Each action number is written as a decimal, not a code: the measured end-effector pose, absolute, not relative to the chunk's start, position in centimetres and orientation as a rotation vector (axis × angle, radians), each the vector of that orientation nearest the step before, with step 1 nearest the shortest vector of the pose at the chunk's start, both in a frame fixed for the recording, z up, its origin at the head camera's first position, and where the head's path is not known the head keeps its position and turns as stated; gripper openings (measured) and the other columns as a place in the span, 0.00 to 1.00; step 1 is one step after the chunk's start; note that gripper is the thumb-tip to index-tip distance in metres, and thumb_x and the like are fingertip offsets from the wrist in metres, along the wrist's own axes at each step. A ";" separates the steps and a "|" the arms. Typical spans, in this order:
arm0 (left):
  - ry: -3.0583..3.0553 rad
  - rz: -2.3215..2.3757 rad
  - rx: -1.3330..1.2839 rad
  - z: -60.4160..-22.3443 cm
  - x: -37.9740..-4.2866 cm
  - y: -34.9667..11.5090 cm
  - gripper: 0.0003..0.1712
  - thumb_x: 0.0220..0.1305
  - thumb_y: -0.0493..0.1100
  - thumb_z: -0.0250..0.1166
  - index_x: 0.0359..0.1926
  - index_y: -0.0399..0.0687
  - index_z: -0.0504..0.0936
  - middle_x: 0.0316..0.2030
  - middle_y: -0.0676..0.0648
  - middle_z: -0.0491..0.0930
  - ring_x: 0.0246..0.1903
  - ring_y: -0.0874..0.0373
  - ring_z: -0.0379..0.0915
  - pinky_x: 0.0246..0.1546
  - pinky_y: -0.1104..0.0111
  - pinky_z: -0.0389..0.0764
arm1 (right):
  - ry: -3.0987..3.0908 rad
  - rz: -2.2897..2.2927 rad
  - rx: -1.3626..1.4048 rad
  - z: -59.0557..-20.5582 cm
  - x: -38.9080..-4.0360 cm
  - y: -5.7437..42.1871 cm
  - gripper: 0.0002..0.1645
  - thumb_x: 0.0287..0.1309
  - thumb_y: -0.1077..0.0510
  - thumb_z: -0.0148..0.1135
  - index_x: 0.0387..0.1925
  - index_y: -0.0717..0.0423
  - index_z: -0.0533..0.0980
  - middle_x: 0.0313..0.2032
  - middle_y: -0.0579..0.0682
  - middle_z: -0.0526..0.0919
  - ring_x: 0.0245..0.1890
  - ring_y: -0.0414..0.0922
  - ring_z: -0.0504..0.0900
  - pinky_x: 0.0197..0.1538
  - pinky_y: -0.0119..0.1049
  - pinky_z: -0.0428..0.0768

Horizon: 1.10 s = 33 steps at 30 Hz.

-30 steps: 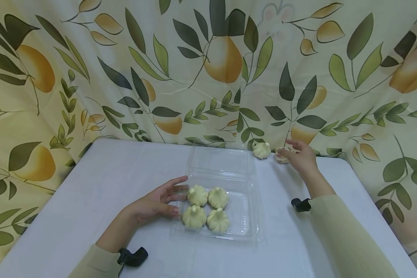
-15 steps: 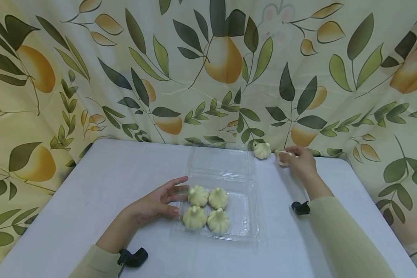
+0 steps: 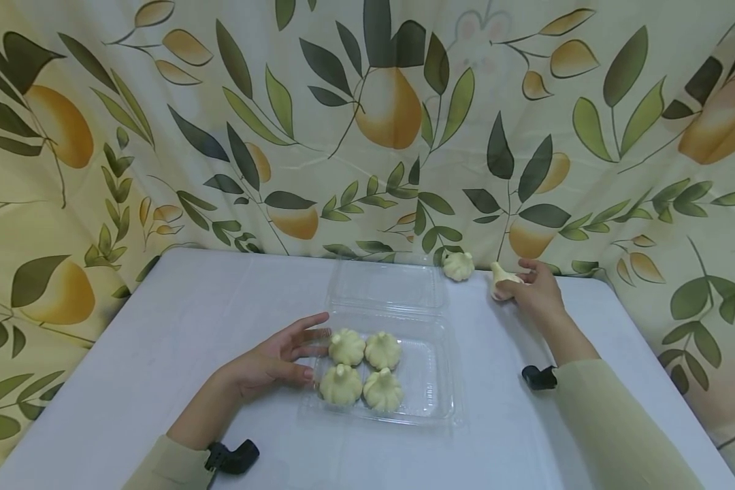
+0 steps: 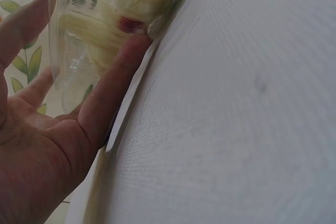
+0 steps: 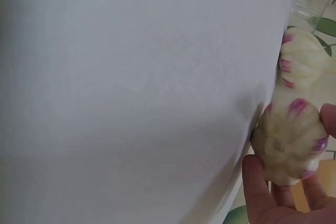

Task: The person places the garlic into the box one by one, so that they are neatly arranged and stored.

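Near the table's far edge my right hand holds a garlic bulb between thumb and fingers, its stem pointing up and leftward. In the right wrist view this garlic bulb shows its pale, ribbed underside with purple streaks. A second garlic bulb sits just to its left. My left hand rests at the left side of a clear plastic container, its fingers extended. In the left wrist view the thumb touches the container wall. Several garlic bulbs stand stem up in the container's left half.
The container's clear lid lies folded back toward the far edge. A white cloth covers the table. Behind it hangs a fruit-and-leaf patterned curtain.
My right hand has closed its fingers on the far garlic bulb and turned it, so its stem now points upward. My left hand stays at the container.
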<state>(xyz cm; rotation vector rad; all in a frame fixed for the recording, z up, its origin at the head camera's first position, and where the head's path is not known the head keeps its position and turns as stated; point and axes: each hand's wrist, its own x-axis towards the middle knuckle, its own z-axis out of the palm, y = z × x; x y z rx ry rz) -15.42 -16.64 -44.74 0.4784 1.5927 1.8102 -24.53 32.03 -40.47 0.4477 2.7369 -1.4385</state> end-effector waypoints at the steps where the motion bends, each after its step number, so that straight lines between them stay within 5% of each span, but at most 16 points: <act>1: 1.592 1.811 0.477 -44.7 -15.4 -16.6 0.56 0.58 0.28 0.67 0.79 0.56 0.47 0.76 0.41 0.49 0.72 0.42 0.54 0.51 0.57 0.81 | 2.731 -1.436 0.434 -40.5 -24.4 32.1 0.51 0.60 0.50 0.67 0.76 0.57 0.51 0.67 0.66 0.64 0.61 0.58 0.68 0.50 0.36 0.72; 21: 1.600 1.809 0.490 -44.7 -15.5 -16.6 0.56 0.58 0.28 0.67 0.79 0.56 0.47 0.76 0.40 0.49 0.72 0.41 0.54 0.51 0.58 0.81 | 2.773 -1.352 0.367 -41.1 -23.0 32.4 0.44 0.58 0.50 0.71 0.70 0.62 0.63 0.67 0.64 0.67 0.64 0.58 0.65 0.52 0.37 0.71; 28: 1.596 1.808 0.483 -44.7 -15.5 -16.5 0.56 0.59 0.27 0.67 0.79 0.57 0.47 0.77 0.41 0.47 0.73 0.42 0.53 0.52 0.55 0.80 | 2.756 -1.409 0.327 -40.4 -22.7 31.7 0.46 0.57 0.51 0.71 0.71 0.62 0.62 0.68 0.63 0.66 0.67 0.60 0.63 0.64 0.53 0.67; 33: 1.602 1.806 0.468 -44.6 -15.4 -16.5 0.56 0.58 0.27 0.67 0.79 0.58 0.48 0.77 0.43 0.49 0.73 0.43 0.53 0.53 0.55 0.80 | 2.727 -1.456 0.298 -40.0 -22.5 31.3 0.47 0.57 0.52 0.72 0.72 0.62 0.61 0.70 0.62 0.65 0.68 0.60 0.62 0.66 0.53 0.67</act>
